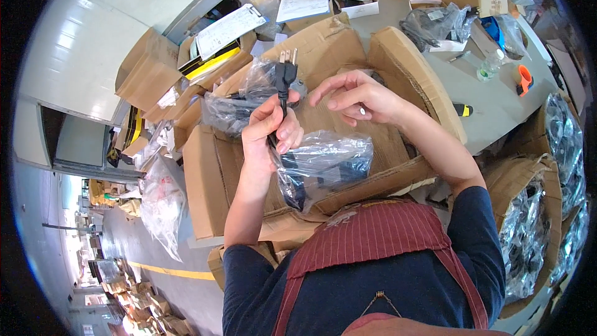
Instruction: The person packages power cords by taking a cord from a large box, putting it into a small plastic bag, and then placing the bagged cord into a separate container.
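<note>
My left hand [272,127] is closed around a black power cord just below its three-pronged plug [286,73], which points up. A clear plastic bag [339,155] with dark contents sits below that hand, over the open cardboard box [208,180]. To the right of the plug, my right hand [364,98] hovers over the box with its index finger and thumb apart and the other fingers curled. A small white spot shows by those curled fingers; I cannot make out what it is. More bagged black parts [233,109] lie at the box's left side.
A clipboard with papers [230,30] rests on boxes at the back left. On the grey table stand a small clear bottle [491,65], an orange tape dispenser [525,79] and bagged parts [438,25]. Boxes of bagged goods [528,230] flank me on the right.
</note>
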Tool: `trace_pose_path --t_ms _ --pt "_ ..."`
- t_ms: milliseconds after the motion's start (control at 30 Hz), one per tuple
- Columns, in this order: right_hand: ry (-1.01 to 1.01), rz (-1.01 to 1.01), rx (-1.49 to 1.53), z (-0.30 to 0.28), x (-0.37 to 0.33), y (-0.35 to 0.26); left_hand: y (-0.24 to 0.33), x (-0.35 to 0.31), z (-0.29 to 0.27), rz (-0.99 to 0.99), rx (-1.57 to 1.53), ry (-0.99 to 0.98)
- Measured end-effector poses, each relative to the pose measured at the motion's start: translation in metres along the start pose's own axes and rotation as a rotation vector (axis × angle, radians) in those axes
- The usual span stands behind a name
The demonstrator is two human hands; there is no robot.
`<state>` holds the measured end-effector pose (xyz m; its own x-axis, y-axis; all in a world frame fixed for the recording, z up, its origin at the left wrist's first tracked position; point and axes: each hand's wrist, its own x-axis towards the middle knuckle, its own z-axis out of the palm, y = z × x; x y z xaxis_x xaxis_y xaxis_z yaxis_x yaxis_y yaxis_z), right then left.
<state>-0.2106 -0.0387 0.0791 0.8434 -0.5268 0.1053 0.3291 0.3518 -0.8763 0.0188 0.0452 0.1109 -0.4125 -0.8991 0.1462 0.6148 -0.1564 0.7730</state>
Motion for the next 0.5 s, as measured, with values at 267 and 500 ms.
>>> trace_pose_path --t_ms 267,500 --pt "-0.466 0.278 -0.523 -0.014 -0.006 -0.006 0.013 0.002 -0.022 0.136 -0.107 0.148" --pt "-0.322 0.252 -0.61 -0.028 -0.003 -0.013 0.033 0.007 -0.044 0.233 -0.307 0.244"
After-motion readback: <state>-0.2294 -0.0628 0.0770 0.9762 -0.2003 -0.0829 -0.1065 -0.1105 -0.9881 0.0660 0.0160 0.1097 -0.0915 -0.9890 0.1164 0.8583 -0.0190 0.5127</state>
